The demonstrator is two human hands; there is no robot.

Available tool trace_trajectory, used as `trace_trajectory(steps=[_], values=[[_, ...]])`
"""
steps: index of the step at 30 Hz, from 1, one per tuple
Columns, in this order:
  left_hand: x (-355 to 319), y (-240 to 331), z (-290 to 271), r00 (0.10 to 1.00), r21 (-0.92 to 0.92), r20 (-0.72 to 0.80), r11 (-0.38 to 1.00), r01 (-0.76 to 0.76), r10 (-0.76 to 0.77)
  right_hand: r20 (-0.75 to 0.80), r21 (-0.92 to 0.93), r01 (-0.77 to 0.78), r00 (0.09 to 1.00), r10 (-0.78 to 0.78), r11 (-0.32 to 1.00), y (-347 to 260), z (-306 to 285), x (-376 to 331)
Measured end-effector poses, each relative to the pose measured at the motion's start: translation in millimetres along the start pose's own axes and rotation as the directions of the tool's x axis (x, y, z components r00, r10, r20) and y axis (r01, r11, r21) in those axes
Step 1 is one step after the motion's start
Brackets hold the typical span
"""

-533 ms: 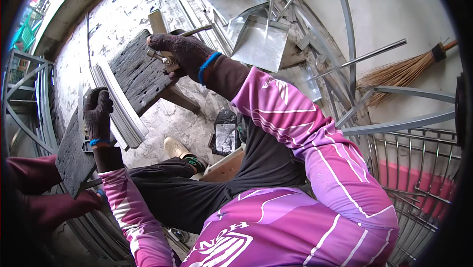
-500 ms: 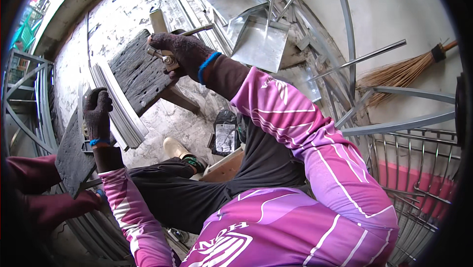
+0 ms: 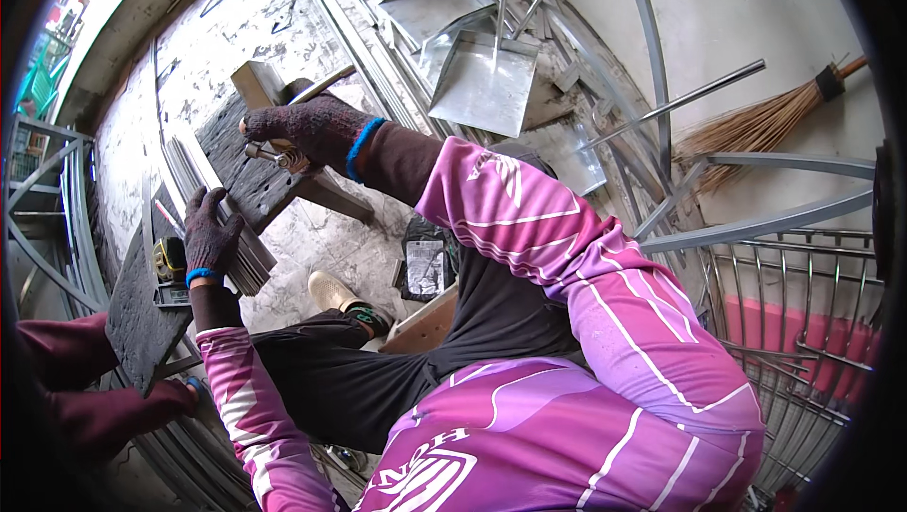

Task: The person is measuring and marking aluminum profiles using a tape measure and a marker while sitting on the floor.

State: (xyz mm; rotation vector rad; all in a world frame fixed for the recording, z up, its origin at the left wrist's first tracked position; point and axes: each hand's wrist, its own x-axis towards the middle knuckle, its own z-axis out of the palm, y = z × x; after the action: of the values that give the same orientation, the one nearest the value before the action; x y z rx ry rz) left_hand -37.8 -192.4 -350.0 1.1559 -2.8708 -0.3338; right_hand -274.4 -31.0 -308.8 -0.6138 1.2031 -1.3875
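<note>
My right hand [image 3: 307,129], in a dark knit glove with a blue cuff, is closed around a small metal tool with a wooden handle [image 3: 274,153] above a dark rough slab [image 3: 236,158] that rests on a wooden block [image 3: 260,82]. My left hand [image 3: 210,233], gloved the same way, lies on a bundle of thin grey metal strips [image 3: 194,172] propped between the two dark slabs, fingers pressed on its edge. A second dark slab [image 3: 142,323] sits at lower left with a yellow tape measure [image 3: 170,259] on it.
Metal dustpans [image 3: 487,87] and rods lie on the concrete floor ahead. A straw broom [image 3: 756,129] leans at right. Curved steel frames [image 3: 756,229] and a wire grille [image 3: 803,323] are at right. Another person's dark red sleeves [image 3: 76,389] are at lower left.
Both hands stay nearly where they were; the right hand with the tool has shifted slightly over the slab.
</note>
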Motion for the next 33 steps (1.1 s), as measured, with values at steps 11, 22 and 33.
trace_trajectory(steps=[11,22,33], values=[[-1,5,-2,0.977,-0.190,-0.213,0.980,-0.063,0.022,-0.083,0.017,0.106,0.991,-0.104,0.994,-7,-2,-5],[1,5,-13,0.940,-0.306,-0.338,0.949,-0.071,-0.039,-0.054,0.065,0.177,0.983,-0.173,0.982,-15,-1,-10],[-1,-11,-16,0.869,-0.287,-0.479,0.958,-0.021,-0.125,-0.081,0.053,0.070,0.995,-0.066,0.996,-16,-4,-25]])
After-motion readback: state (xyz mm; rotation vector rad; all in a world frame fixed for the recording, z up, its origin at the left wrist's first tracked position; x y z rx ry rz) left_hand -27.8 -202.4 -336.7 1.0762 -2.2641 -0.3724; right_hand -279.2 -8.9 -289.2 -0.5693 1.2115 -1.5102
